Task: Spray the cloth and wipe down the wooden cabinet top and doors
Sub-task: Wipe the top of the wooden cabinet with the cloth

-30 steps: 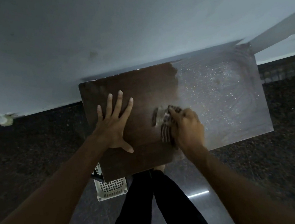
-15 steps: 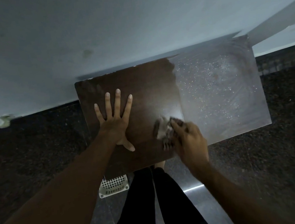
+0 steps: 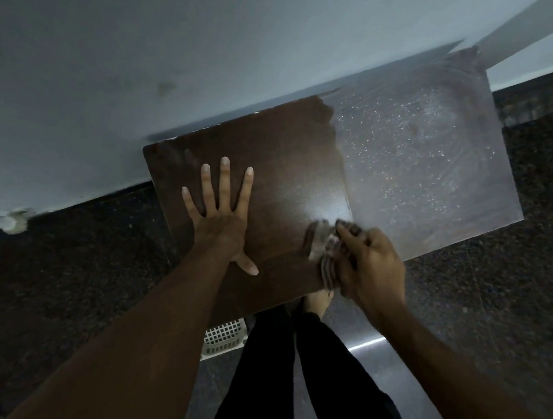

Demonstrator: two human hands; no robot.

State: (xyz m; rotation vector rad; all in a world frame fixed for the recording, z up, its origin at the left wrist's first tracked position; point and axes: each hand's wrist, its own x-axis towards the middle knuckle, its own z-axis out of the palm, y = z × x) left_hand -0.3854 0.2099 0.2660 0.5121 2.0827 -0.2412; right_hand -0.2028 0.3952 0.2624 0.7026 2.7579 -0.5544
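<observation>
The person leans over the wooden cabinet top (image 3: 283, 160), which stands against the pale wall (image 3: 181, 48), with the left hand (image 3: 222, 217) pressed flat on the dark, clean-looking left half, fingers spread and holding nothing. The right hand (image 3: 369, 264) is closed around a bunched cloth (image 3: 322, 243) at the front edge, right where the dark half meets the dusty, speckled grey right half. A white slotted basket (image 3: 222, 336) shows on the dark floor (image 3: 53, 286) beneath the cabinet's front edge, beside the person's black trouser legs (image 3: 264, 383).
</observation>
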